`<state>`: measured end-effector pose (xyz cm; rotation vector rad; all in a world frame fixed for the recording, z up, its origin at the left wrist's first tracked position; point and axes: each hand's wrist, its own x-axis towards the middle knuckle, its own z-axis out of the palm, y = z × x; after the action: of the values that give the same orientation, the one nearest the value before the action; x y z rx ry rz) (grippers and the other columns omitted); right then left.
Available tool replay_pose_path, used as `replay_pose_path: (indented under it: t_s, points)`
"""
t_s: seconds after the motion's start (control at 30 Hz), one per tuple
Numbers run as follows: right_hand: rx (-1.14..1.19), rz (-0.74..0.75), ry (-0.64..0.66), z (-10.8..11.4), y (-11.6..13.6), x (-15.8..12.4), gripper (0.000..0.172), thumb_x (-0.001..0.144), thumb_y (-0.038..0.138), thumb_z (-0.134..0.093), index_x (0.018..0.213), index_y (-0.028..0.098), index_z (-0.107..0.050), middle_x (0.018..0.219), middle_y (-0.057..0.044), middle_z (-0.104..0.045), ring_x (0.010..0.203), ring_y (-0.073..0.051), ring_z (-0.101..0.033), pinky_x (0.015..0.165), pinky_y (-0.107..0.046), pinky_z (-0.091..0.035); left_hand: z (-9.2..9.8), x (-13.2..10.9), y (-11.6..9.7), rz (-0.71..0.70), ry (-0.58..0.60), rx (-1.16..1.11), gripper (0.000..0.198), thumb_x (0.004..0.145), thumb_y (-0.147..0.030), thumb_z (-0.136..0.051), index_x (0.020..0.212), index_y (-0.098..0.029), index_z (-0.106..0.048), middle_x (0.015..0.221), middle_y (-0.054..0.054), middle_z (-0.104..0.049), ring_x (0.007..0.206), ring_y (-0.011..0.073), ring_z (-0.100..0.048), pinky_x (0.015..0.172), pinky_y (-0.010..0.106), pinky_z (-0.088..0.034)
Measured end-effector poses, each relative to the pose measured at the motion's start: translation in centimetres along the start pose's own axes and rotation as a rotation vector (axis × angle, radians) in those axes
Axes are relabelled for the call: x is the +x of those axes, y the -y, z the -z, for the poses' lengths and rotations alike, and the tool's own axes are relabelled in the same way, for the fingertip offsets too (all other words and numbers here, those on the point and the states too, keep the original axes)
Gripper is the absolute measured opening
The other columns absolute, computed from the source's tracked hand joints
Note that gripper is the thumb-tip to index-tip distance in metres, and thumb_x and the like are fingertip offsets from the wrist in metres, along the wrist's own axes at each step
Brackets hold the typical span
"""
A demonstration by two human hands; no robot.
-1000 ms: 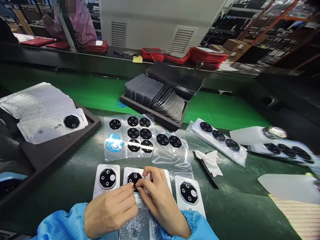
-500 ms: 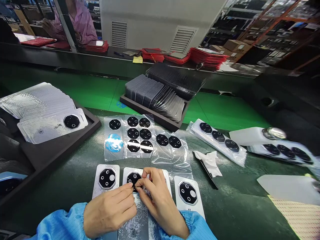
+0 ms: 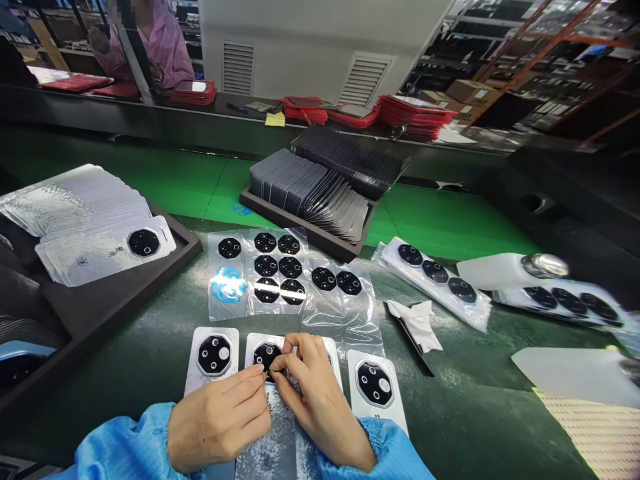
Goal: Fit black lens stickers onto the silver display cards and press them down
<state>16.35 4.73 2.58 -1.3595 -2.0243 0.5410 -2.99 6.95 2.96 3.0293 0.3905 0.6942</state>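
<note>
Desk: a green-matted desk is topped by a tray of stacked cards.
Done: plates are carried on two outer white cards.
Remaining: black octagonal plates are held on plastic sheets.
Grip: the black plate on the middle card is pinched by the left hand and right hand.

Lens cover — half hidden behind fingers.
</note>
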Motion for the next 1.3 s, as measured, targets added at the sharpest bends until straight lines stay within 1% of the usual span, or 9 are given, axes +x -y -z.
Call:
replay_pose_path:
  t_s: [0.37,0.67,1.0,1.1,1.3]
  points:
    - [0.014,-0.028,0.028,0.02,-0.02,-0.17,0.019,0.087,0.003,-0.048,0.091,0.021,-0.053,0.101,-0.007,-0.05,0.093,-0.022,-0.049,0.076,-0.037,-0.048,0.16,0.0,-0.06,-0.003,-0.014,0.008,0.016,0.09,-0.004,-0.05,0.083,-0.008,-0.064,0.085,0.008,-0.068,0.097,0.021,-0.068,0.104,0.039,-0.051]
    - [-0.017,-0.011,-0.002,0.16,0.17,0.18,0.021,0.084,0.001,-0.049,0.088,0.021,-0.054,0.099,-0.006,-0.052,0.09,-0.021,-0.051,0.074,-0.034,-0.049,0.09,-0.01,-0.08,-0.002,0.008,0.051,0.014,0.091,-0.004,-0.051,0.085,-0.009,-0.063,0.086,0.007,-0.068,0.097,0.0191,-0.068,0.106,0.039,-0.05]
    - [0.035,-0.004,0.021,-0.01,-0.09,-0.04,0.021,0.086,0.0,-0.047,0.091,0.02,-0.051,0.101,-0.007,-0.049,0.091,-0.021,-0.047,0.075,-0.036,-0.047,0.13,-0.02,-0.19,0.001,0.003,0.038,0.014,0.09,-0.004,-0.051,0.085,-0.008,-0.063,0.086,0.007,-0.068,0.097,0.0202,-0.068,0.105,0.04,-0.051]
    - [0.035,-0.003,0.023,0.03,-0.12,0.0,0.021,0.086,0.0,-0.047,0.091,0.02,-0.052,0.101,-0.007,-0.049,0.091,-0.021,-0.047,0.075,-0.036,-0.046,0.15,0.12,-0.21,-0.001,0.01,0.028,0.013,0.09,-0.004,-0.052,0.083,-0.008,-0.063,0.083,0.006,-0.067,0.093,0.0195,-0.068,0.104,0.038,-0.051]
    - [-0.034,0.032,0.008,-0.07,0.03,0.11,0.019,0.086,0.001,-0.047,0.089,0.019,-0.053,0.099,-0.008,-0.051,0.089,-0.021,-0.048,0.072,-0.035,-0.047,0.21,0.44,0.01,-0.01,0.0,0.058,0.013,0.089,-0.004,-0.052,0.082,-0.009,-0.062,0.082,0.006,-0.066,0.092,0.0194,-0.069,0.105,0.036,-0.05]
